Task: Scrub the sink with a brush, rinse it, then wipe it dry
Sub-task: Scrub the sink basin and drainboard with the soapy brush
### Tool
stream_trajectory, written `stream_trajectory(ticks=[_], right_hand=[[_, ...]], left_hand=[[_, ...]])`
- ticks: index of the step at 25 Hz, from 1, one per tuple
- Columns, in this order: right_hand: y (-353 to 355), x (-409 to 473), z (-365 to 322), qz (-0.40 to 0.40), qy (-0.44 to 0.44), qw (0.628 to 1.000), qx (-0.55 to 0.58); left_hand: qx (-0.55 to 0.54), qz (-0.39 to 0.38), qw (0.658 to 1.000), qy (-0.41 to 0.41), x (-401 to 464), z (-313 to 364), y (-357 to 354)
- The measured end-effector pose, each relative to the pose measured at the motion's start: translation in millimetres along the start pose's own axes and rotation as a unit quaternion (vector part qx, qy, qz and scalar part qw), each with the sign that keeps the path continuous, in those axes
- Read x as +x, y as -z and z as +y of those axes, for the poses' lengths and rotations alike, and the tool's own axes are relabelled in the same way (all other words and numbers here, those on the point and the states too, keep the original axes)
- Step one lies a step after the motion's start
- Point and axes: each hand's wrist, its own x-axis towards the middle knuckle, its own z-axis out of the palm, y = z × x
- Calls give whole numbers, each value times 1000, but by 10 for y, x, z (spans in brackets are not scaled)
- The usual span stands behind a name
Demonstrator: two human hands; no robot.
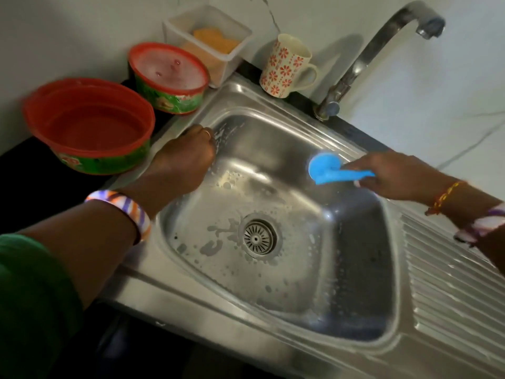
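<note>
Nearest the camera, the steel sink (273, 313) showed its front rim and a basin floor spotted with suds around the round drain strainer (257, 237). A ribbed draining board (451, 283) ran off to the right of the basin. The left forearm, with a green sleeve and a striped bangle (120, 207), reached across the front left corner, and the left hand (188, 157) lay on the basin's far left edge, its fingers curled down over the rim; they seemed to grip the rim itself, though their tips were hidden and whether they held anything else could not be told. On the right side, the right hand (390, 175) pinched the handle of a blue brush (332, 169) between thumb and fingers, the round head of the brush sitting against the upper right wall of the basin. A red thread (444, 198) circled that wrist.

Farther back on the dark counter stood two red bowls with green sides: the open bowl (90, 127) nearer, the second bowl (169, 75) behind it, foamy inside. Beyond them was a clear plastic tub (207, 36) with something orange in it, a flower-patterned mug (287, 67) at the sink's back rim, and the metal tap (363, 58) arching against the wall.
</note>
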Motion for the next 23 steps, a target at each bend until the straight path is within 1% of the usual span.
stream_trajectory(ticks=[1, 2, 3, 4, 5, 6, 8, 9, 11, 12, 13, 14, 15, 16, 18, 19, 20, 21, 22, 23], right_hand=[[-141, -24, 84, -44, 8, 992, -122], [-247, -25, 134, -89, 34, 964, -246], [-320, -14, 172, -123, 75, 927, -346], [-344, 33, 192, -131, 104, 899, -405], [-340, 130, 178, -117, 120, 884, -437], [-345, 279, 135, -84, 131, 880, -449], [-375, 669, -102, 27, 170, 888, -427], [-428, 809, -261, 63, 180, 888, -417], [-420, 912, -280, 47, 172, 897, -404], [-416, 860, -159, -19, 158, 897, -411], [-451, 730, -1, -104, 144, 891, -417], [-462, 550, 103, -169, 121, 880, -427], [-467, 492, 136, -177, 118, 872, -441], [-457, 556, 77, -140, 131, 870, -454], [-393, 930, -266, -3, 180, 874, -451], [-286, 1064, -457, 73, 200, 872, -442], [-125, 1108, -528, 118, 220, 879, -405], [-27, 1100, -461, 117, 239, 879, -394], [-6, 1009, -343, 67, 236, 886, -394], [-26, 847, -186, -7, 220, 897, -383]], left_hand=[[-27, 6, 1000, 2, 9, 3, -20], [-49, 11, 999, 13, 8, 14, -8], [-70, 15, 997, 42, -6, 32, 15], [-95, 27, 992, 74, -19, 45, 39], [-119, 41, 986, 106, -7, 55, 50], [-145, 54, 980, 127, -8, 77, 79], [-147, 63, 978, 135, -2, 86, 82], [-150, 58, 976, 149, 6, 74, 42], [-155, 43, 970, 185, 36, 55, -9], [-145, 47, 973, 173, 45, 41, -18], [-115, 46, 983, 138, 43, 28, -21], [-95, 42, 990, 100, 40, 10, -34], [-77, 40, 993, 78, 36, -15, -49], [-70, 38, 994, 73, 38, -38, -74], [-70, 45, 993, 85, 31, -36, -98], [-74, 48, 991, 100, 27, -20, -91], [-82, 57, 989, 111, 37, -5, -79], [-87, 53, 988, 114, 47, 5, -73], [-91, 47, 989, 105, 57, -1, -60], [-91, 45, 990, 93, 50, -14, -40]])
